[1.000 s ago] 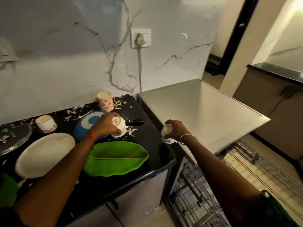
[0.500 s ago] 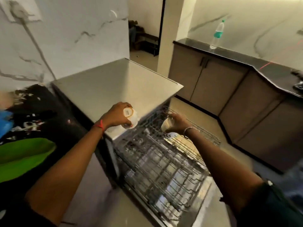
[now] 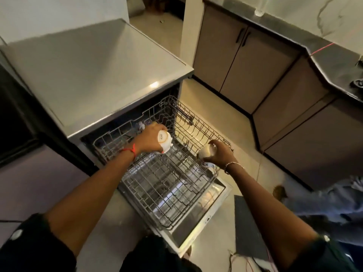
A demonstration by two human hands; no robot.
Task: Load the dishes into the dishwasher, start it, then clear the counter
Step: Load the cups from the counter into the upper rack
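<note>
Over the rack [image 3: 169, 190], the left hand [image 3: 150, 140] curls its fingers round 1 inverted cup [image 3: 164, 140] (base up); the right hand [image 3: 220, 155] curls its fingers round the other cup [image 3: 205, 153] at the rack's right rim.

dim, warm indoor light. a yellow glow falls on the floor [image 3: 198, 107] beside the wire rack [image 3: 167, 185], and a small hot spot gleams on the dishwasher top [image 3: 154, 84]. the steel door [image 3: 214, 195] under the rack throws pale reflections. the left edge and the sleeves [image 3: 29, 244] at the bottom sink into near black. the white cup [image 3: 164, 141] in the left hand [image 3: 148, 141] is fairly sharp, its print visible. the second cup [image 3: 206, 153] in the right hand [image 3: 219, 155] is smeared. the lines of the cabinets [image 3: 255, 65] bow toward the frame edges, and everything is soft.
</note>
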